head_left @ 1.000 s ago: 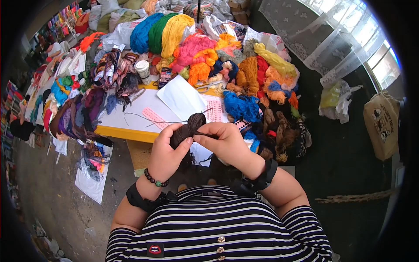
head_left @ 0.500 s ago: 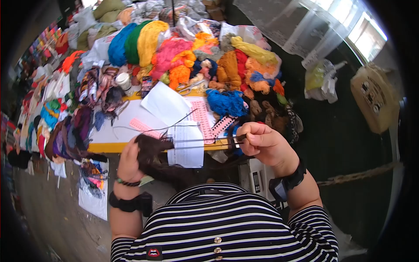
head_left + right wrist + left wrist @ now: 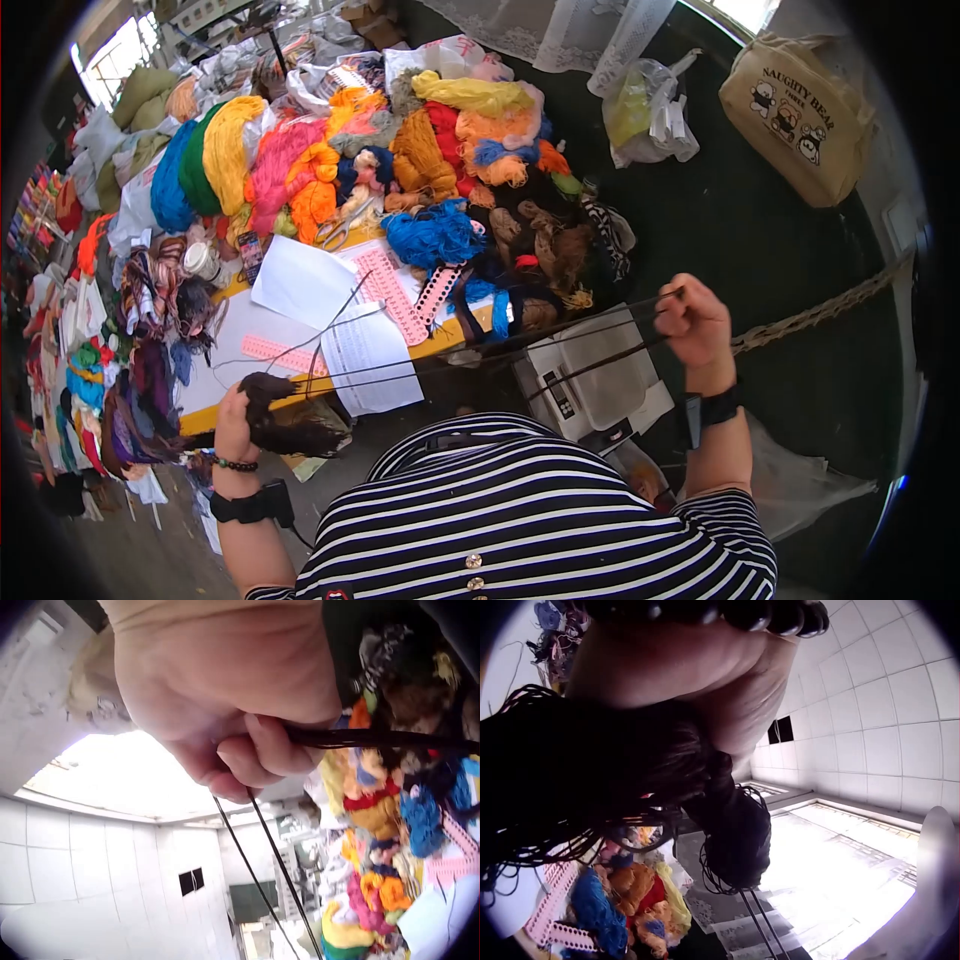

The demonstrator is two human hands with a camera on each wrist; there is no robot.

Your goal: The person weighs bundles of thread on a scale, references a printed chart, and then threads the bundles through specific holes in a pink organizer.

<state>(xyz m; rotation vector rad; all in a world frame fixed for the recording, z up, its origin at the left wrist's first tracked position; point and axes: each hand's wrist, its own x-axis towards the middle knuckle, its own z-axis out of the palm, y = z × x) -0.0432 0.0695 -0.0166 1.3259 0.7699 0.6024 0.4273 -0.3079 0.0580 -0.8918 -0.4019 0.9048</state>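
Head: strands (image 3: 606, 365) (dark) in right hand (image 3: 695, 322)

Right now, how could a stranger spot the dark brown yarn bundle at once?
Find the white-topped, yellow-edged table heaped with brightly coloured yarn. At its near edge, left in the head view, the left hand grips the shaggy dark brown yarn bundle. Unlike the dark purple yarn skeins nearby, it has dark strands stretched across to the right hand.
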